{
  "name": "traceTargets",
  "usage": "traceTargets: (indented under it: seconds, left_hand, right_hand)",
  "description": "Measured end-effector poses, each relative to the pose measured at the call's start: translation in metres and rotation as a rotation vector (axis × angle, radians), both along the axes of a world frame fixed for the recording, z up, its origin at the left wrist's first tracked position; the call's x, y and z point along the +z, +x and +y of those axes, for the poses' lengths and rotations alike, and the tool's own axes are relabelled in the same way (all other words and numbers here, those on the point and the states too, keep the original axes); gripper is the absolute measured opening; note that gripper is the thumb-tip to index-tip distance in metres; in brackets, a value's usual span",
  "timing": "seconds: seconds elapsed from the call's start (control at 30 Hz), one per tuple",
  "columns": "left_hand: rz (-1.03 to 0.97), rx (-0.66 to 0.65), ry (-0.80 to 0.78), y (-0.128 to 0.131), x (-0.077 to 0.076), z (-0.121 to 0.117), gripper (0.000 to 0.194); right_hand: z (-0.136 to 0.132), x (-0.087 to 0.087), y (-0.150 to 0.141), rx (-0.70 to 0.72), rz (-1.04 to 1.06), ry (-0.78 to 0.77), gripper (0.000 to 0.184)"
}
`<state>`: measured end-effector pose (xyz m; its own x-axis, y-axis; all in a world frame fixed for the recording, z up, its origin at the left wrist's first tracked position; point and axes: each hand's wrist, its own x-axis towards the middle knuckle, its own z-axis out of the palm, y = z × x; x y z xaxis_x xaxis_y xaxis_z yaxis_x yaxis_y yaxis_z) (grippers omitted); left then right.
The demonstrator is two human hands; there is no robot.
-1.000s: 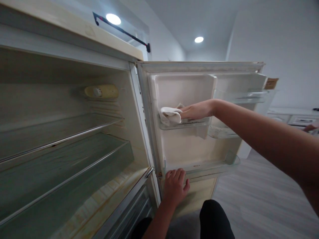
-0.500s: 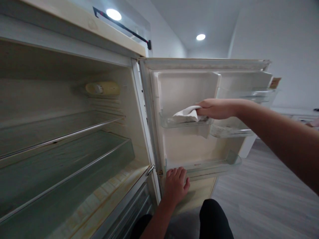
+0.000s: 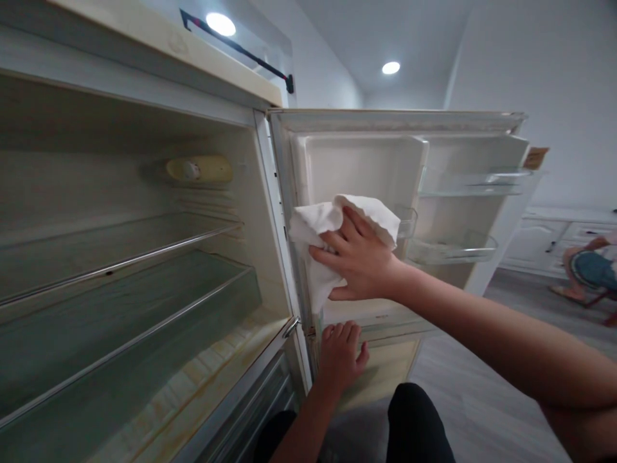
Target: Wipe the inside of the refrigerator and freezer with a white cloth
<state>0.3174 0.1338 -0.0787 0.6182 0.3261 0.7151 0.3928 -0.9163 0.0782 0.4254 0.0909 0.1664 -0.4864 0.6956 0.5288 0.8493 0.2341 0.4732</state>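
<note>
My right hand (image 3: 360,257) presses a white cloth (image 3: 371,215) against the inside of the opened fridge door (image 3: 364,164), fingers spread over it. The cloth covers most of the middle door shelf (image 3: 407,222) and drapes down toward the door's hinge side. Lower down, my left hand (image 3: 340,354) is hooked with bent fingers over the hinge-side end of the bottom door shelf (image 3: 385,329), its thumb apart. Left of the door lies the fridge interior, with glass shelves (image 3: 120,263) and a yellowed lamp cover (image 3: 205,169).
Two more clear door shelves, an upper one (image 3: 472,186) and a lower one (image 3: 450,251), sit on the door's right half. My knee (image 3: 417,424) is below the door. A seated person (image 3: 592,267) is at the far right by white cabinets (image 3: 530,241).
My right hand has moved left and down from the middle door shelf, and the cloth is now spread wider under it. My left hand has stayed put. A seated person shows more at right.
</note>
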Motion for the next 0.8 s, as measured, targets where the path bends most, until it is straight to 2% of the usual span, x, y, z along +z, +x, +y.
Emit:
traceTargets:
  seconds: [0.1, 0.23, 0.4, 0.53, 0.6, 0.67, 0.73, 0.8]
  left_hand:
    - [0.016, 0.004, 0.01, -0.001, 0.0, 0.001, 0.027]
    - [0.03, 0.01, 0.031, -0.003, -0.001, 0.002, 0.025]
    - [0.041, 0.013, 0.043, -0.005, -0.001, 0.002, 0.024]
    - [0.018, 0.008, 0.058, -0.003, -0.002, 0.003, 0.023]
    - [0.005, 0.007, 0.064, 0.0, -0.004, 0.004, 0.022]
    - [-0.001, 0.01, 0.062, 0.003, -0.006, 0.005, 0.021]
    - [-0.007, 0.018, 0.056, 0.006, -0.007, 0.005, 0.019]
    - [-0.012, 0.029, 0.054, 0.008, -0.006, 0.004, 0.019]
  right_hand:
    - [0.013, -0.003, -0.007, -0.011, 0.043, 0.043, 0.073]
    - [0.02, -0.018, -0.002, -0.038, 0.076, 0.107, 0.064]
    - [0.01, -0.041, 0.031, -0.07, 0.137, 0.198, 0.066]
    - [-0.007, -0.057, 0.056, -0.239, 0.336, 0.369, 0.065]
    - [-0.015, -0.073, 0.056, -0.263, 0.479, 0.422, 0.072]
    - [-0.02, -0.095, 0.045, -0.178, 0.651, 0.428, 0.078]
    - [-0.019, -0.12, 0.029, -0.073, 0.847, 0.373, 0.08]
    - [-0.014, -0.137, 0.014, -0.049, 0.995, 0.25, 0.073]
